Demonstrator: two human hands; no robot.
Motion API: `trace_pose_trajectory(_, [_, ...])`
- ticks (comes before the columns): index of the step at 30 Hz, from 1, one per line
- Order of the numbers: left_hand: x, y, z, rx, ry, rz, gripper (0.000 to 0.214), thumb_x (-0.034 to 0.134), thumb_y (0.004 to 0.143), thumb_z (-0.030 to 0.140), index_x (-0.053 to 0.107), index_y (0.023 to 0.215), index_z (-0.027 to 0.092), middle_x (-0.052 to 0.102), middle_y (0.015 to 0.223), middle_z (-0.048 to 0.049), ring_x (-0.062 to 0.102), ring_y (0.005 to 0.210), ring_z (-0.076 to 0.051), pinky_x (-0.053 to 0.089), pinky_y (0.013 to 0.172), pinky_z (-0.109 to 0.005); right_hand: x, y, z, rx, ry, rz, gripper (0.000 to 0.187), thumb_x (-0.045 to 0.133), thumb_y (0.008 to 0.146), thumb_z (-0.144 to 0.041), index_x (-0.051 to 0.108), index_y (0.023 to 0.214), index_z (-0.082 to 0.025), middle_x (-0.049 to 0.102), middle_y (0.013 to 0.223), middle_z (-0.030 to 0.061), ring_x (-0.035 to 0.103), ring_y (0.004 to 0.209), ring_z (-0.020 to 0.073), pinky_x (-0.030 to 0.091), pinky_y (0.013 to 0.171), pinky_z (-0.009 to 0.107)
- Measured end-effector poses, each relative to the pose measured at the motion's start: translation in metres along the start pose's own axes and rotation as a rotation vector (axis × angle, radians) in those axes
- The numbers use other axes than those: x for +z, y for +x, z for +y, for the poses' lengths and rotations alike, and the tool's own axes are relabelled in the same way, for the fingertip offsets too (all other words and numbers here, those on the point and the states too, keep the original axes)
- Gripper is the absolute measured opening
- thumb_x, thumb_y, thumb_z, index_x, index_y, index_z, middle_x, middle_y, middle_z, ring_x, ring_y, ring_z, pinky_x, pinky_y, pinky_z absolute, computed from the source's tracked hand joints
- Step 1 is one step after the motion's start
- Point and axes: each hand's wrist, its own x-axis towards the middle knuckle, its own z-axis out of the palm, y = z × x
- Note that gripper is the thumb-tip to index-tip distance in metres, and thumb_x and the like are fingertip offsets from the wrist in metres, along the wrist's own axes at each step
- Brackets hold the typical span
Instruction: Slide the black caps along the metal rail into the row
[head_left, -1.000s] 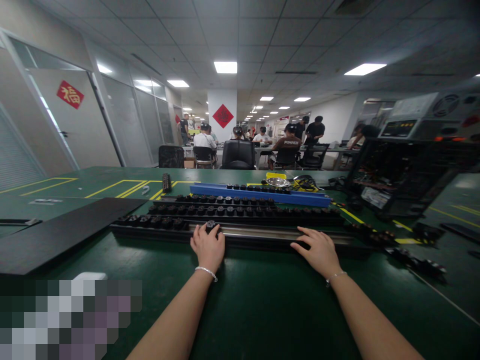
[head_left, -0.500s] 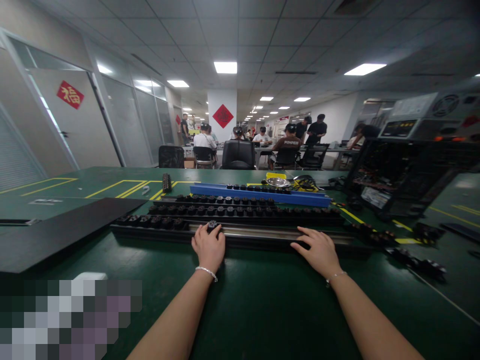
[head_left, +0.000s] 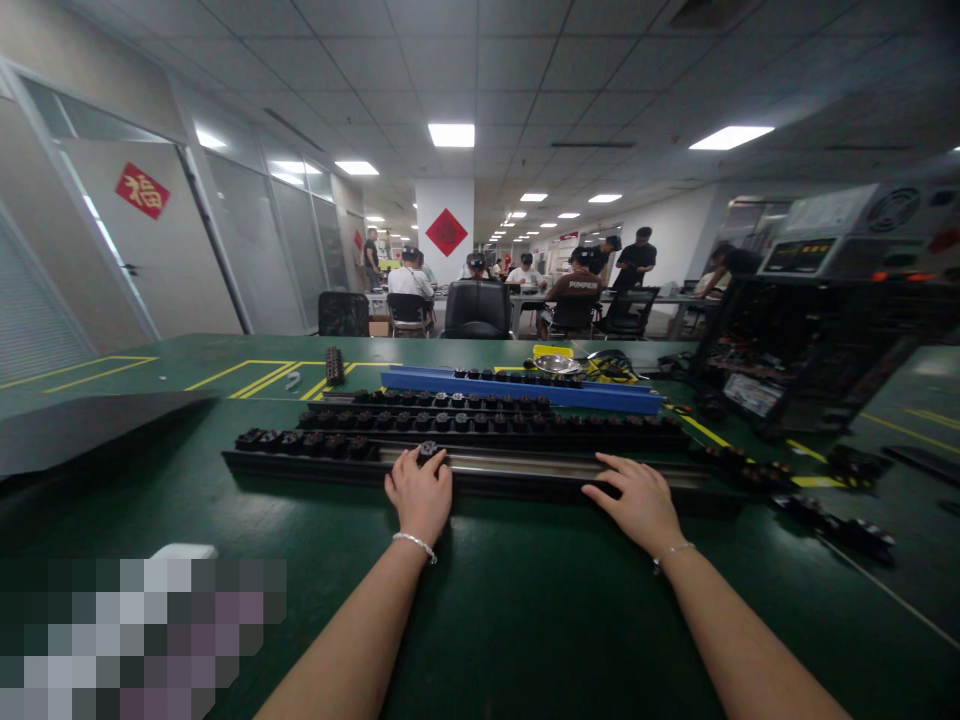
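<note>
Hands [head_left: 420,495] [head_left: 639,503] at rail [head_left: 517,484], left holding black part [head_left: 428,450]

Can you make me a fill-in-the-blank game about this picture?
1. A small black part is right at the ____ hand.
2. The tabletop is coloured ____.
3. Behind the black rows lies a long channel coloured ____.
4. The diamond sign on the pillar is coloured ____.

Missing words: left; green; blue; red.

It's one head-worn view, facing forward and down over the bench [head_left: 517,620], left hand [head_left: 421,495] and right hand [head_left: 643,505] close below centre, ceiling [head_left: 480,65] across the top!
</note>
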Motion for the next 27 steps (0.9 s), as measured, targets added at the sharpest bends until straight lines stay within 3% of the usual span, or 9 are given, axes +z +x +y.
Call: trace_pose_trajectory(27, [0.0005, -0.0012, -0.0001, 0.028, 0.014, 0.012, 0.032, 0.043, 0.083, 0.03, 0.068, 0.099, 0.039, 0.055, 0.127, -0.002, 0.042, 0.12, -0.025, 0.025, 0.104, -0.056, -0.0029, 0.0001, -0.0028, 0.014, 0.004, -0.015, 0.045, 0.042, 0.077, -0.064, 0.07, 0.077, -0.028, 0.059, 0.124, 0.0015, 0.049, 0.115, 0.0257, 0.03, 0.098, 0.05])
